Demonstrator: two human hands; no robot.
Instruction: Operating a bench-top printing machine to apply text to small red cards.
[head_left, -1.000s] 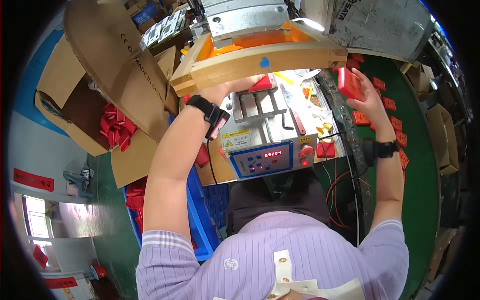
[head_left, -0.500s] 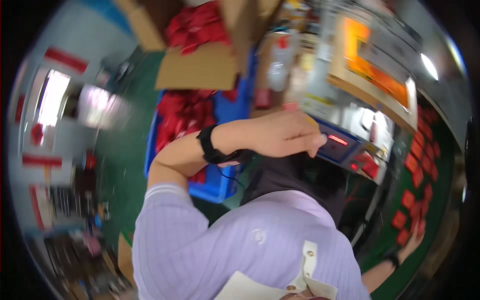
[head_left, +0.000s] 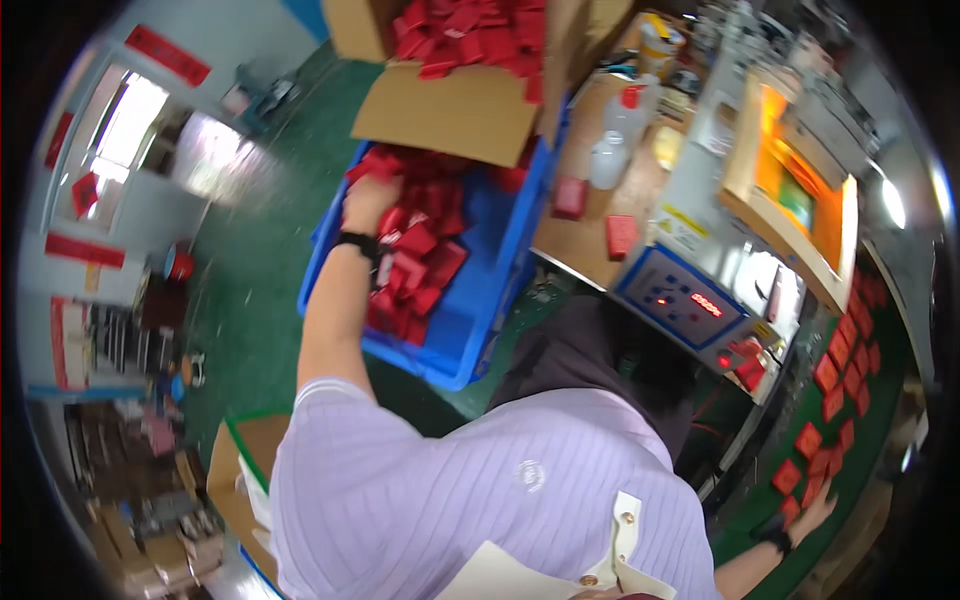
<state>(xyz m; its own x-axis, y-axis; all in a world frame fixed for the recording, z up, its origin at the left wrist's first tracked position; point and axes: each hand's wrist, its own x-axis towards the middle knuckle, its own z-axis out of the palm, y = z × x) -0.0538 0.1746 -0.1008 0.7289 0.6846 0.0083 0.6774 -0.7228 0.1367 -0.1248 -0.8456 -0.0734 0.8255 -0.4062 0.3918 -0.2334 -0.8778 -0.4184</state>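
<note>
My left hand (head_left: 366, 203) reaches far out to the left into a blue plastic crate (head_left: 497, 290) filled with small red flat pieces (head_left: 415, 265). Its fingers are buried among the pieces, so the grip is hidden. A black watch sits on that wrist. My right hand (head_left: 812, 514) lies low at the right on a green surface (head_left: 880, 400), beside a row of red pieces (head_left: 835, 400), fingers spread with nothing clearly held.
An open cardboard box (head_left: 455, 100) of more red pieces stands behind the crate. A grey machine with a blue control panel (head_left: 680, 300) and a wood-framed orange opening (head_left: 800, 190) stands at the right. White bottles (head_left: 615, 135) and two red pieces rest on a wooden bench.
My view has swung left and down from the machine. My left hand left the wooden frame and went into the blue crate. My right hand dropped from holding up a red piece to the green surface.
</note>
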